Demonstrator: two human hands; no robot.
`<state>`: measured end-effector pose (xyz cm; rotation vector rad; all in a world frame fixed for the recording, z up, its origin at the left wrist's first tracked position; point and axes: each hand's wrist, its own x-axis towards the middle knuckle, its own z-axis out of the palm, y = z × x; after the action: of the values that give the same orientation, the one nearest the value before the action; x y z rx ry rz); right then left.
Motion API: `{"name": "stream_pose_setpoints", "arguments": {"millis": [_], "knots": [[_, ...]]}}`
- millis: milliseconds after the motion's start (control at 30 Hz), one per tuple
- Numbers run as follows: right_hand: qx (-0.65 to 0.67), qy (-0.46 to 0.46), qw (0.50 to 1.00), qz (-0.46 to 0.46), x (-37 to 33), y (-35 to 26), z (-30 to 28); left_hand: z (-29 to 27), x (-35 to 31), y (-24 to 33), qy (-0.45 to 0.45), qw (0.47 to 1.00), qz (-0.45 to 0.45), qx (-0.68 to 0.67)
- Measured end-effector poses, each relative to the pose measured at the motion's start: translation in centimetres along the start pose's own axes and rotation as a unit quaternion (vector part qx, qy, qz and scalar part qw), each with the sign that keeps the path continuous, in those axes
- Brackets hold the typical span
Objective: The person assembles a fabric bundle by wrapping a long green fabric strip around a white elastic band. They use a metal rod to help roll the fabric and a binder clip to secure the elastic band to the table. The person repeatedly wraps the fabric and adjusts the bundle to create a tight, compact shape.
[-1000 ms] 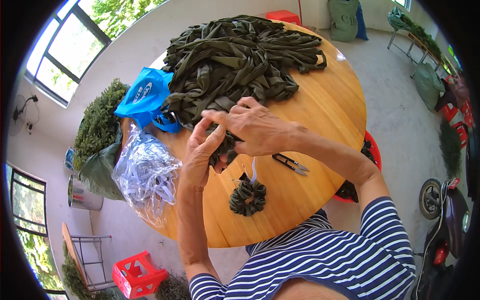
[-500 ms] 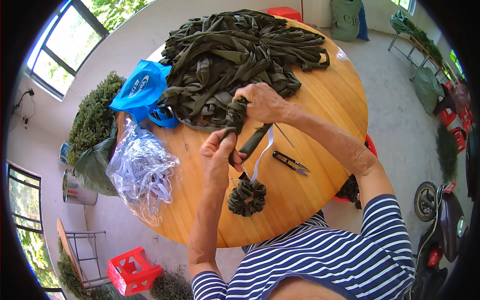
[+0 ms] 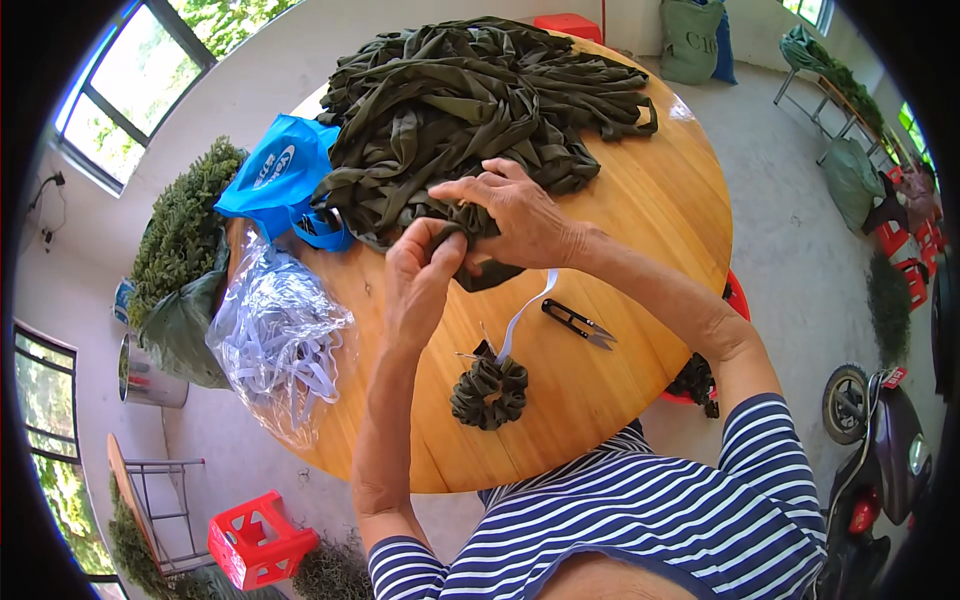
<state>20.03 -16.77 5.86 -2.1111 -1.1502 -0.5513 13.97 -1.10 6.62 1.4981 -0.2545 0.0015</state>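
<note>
Dark green fabric strip [image 3: 490, 277] hangs between my hands at the near edge of a big heap of similar strips [image 3: 450, 110]. My left hand [image 3: 422, 270] pinches the strip between thumb and fingers. Over it, my right hand [image 3: 520, 218] has its fingers stretched out and apart, with gathered cloth under the palm. Nearer to me lies a ruffled green scrunchie [image 3: 514, 382], a white elastic band [image 3: 527, 315] running from its top toward the strip. Black thread snips [image 3: 575, 324] rest to the right of the band, blades pointing right.
On the round wooden table [image 3: 660, 260], a clear plastic bag of white elastic [image 3: 275, 330] and a blue bag [image 3: 278, 170] sit at the left. A red stool [image 3: 258, 540] stands at the lower left, a scooter [image 3: 880, 450] at the right. Green foliage [image 3: 185, 225] is beyond the table's left edge.
My right hand has loosened from the bunched fabric and spread its fingers. My left hand has moved up and slightly left with the strip, which has lifted away from the scrunchie.
</note>
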Motion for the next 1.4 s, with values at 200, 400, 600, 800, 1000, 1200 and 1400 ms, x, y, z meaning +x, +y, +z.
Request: {"name": "stream_pose_setpoints", "arguments": {"millis": [200, 400, 600, 800, 1000, 1200, 1400], "knots": [[-0.049, -0.033, 0.984, 0.167, 3.2, 3.1, -1.3, 0.8, 3.4, -2.3, -0.011, 0.998, -0.009, -0.064], [-0.085, 0.087, 0.958, 0.261, 4.0, 7.5, -1.4, 6.4, 0.2, -5.8, -0.054, 0.985, -0.106, -0.128], [-0.077, 0.049, 0.965, 0.247, 3.2, 9.3, -3.2, 4.9, 0.6, -5.9, -0.118, 0.974, -0.171, -0.089], [-0.063, -0.133, 0.96, 0.239, 2.4, 4.1, 0.8, 2.8, 2.8, -5.3, 0.029, 0.982, -0.101, -0.154], [0.041, -0.251, 0.946, 0.199, 0.8, 2.6, 0.0, -0.7, 1.8, -8.0, 0.019, 0.95, -0.203, -0.236], [0.03, -0.306, 0.933, 0.189, -6.1, 6.0, -5.6, -1.6, 0.1, -8.5, 0.061, 0.941, -0.219, -0.252], [-0.145, -0.089, 0.985, 0.026, -12.0, 4.4, -2.5, -3.3, -0.3, -5.6, 0.058, 0.984, -0.139, -0.093]]}}
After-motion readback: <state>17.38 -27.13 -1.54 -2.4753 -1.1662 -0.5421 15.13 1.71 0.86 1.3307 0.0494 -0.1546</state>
